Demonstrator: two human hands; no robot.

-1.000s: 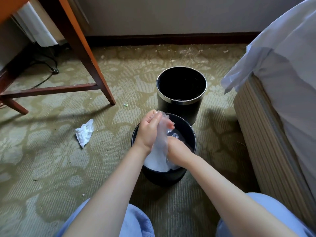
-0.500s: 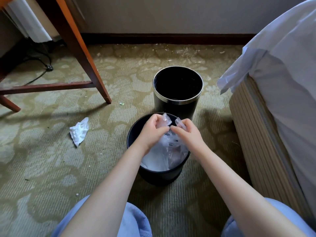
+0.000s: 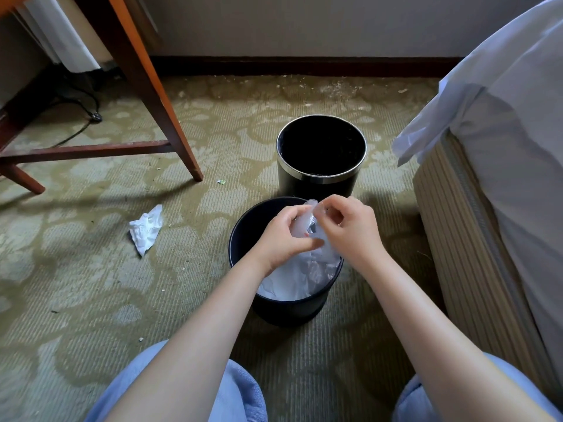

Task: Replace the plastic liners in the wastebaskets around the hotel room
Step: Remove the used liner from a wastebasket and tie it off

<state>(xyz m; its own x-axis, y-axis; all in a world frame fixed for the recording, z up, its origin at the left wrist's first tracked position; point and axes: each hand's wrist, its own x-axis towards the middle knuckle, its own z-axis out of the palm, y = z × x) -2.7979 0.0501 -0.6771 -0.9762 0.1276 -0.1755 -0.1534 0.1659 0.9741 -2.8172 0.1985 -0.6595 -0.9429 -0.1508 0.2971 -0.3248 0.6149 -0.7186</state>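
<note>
Clear crinkled plastic liner (image 3: 304,269) hangs bunched into the near round black wastebasket (image 3: 240,226), its top pinched by left hand (image 3: 283,236) and right hand (image 3: 350,229). They seem to be finding its mouth; next, part the layers over the rim.

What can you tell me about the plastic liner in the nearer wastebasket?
The plastic liner is thin, translucent whitish film, crumpled and creased. Its lower part lies bunched inside the nearer black wastebasket; its top is gathered above the rim, where the left hand and right hand both pinch it.
</note>
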